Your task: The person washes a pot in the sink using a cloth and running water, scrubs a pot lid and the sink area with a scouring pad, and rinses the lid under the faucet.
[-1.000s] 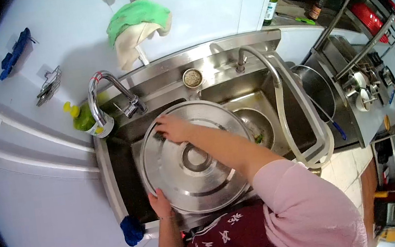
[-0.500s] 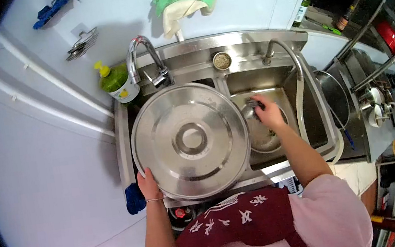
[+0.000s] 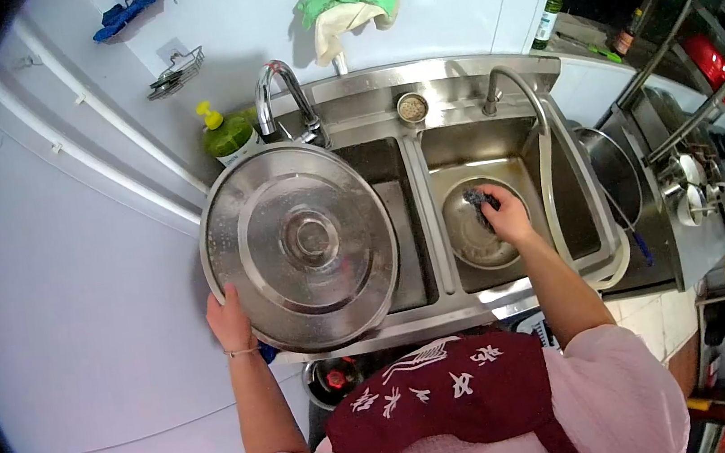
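My left hand (image 3: 230,321) is closed on the near-left rim of a large round metal lid (image 3: 260,239), which lies over the left sink basin (image 3: 407,257). Inside the right basin (image 3: 445,148) sits a round metal bowl (image 3: 473,244). Over that bowl, my right hand (image 3: 507,211) pinches a dark scouring pad (image 3: 477,198), which looks like steel wool. Whether the pad touches the bowl I cannot tell. The fingers of my left hand under the rim are hidden.
Two taps stand behind the basins, a chrome tap (image 3: 282,100) and a thinner one (image 3: 522,85) with a pale hose (image 3: 550,194). A green soap bottle (image 3: 229,137) is behind the lid. A small round tin (image 3: 412,108) rests on the ledge. Pans (image 3: 614,173) stand at right.
My left hand and the lid have shifted left, uncovering part of the left basin. My right hand has moved slightly right and down with the scouring pad.
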A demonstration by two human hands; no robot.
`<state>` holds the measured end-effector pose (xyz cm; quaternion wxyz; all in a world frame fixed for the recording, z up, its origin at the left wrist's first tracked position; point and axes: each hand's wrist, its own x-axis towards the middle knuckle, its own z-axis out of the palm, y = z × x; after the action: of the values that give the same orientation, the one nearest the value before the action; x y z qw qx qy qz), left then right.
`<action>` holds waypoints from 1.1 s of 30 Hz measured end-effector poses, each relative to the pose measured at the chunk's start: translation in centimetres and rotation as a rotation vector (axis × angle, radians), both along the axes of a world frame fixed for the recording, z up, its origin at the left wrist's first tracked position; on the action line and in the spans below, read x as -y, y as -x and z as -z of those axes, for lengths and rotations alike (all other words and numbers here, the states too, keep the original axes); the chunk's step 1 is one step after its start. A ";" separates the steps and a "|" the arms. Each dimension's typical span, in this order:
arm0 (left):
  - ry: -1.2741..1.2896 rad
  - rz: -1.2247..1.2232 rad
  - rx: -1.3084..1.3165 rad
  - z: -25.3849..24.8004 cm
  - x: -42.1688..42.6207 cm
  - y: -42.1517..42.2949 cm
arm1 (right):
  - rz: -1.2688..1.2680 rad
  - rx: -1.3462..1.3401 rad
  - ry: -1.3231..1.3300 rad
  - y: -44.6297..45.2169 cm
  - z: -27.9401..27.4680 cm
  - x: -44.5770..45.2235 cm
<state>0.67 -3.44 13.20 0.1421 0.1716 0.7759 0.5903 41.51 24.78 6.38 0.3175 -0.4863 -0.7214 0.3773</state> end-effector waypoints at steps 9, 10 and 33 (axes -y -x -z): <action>0.180 0.075 -0.463 -1.2 -4.3 -2.0 | -0.009 0.005 0.029 -0.7 1.2 0.4; 0.138 0.074 -0.476 -0.9 -4.7 -2.2 | -0.016 0.007 0.013 -0.8 1.3 0.3; 0.695 1.284 -0.772 12.1 -7.5 -10.7 | 0.019 0.189 0.126 -1.8 6.0 -3.1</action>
<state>11.41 4.08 1.08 0.2201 0.7188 0.6592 0.0200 43.28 27.86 0.39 0.2204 -0.5455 -0.7184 0.3712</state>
